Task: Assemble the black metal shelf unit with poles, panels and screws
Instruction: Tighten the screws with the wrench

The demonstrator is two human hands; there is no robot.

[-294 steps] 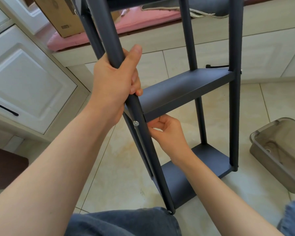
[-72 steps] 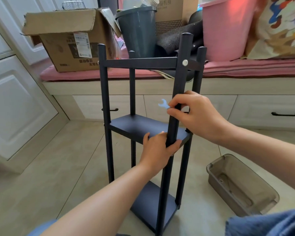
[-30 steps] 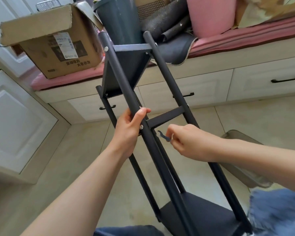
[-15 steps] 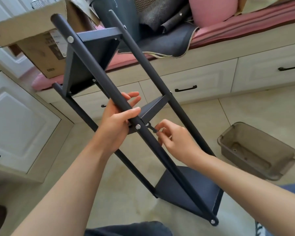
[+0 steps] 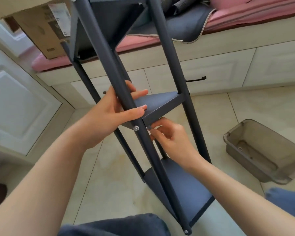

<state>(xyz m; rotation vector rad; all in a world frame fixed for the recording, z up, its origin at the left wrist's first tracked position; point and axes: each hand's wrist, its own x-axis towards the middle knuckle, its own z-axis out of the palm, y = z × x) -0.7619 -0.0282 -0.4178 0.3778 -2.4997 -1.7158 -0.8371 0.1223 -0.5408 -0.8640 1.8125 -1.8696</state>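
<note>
Both hands meet at the tilted shelf unit: left hand wraps the round matte pole, right hand pinches something small (unclear) beneath the middle panel.

The shelf unit now leans closer to the person than half a second ago, its top out of view; the left hand has slid up the near pole, fingers spread onto the middle panel. The right hand has moved in under that panel's corner, beside the screw.
</note>
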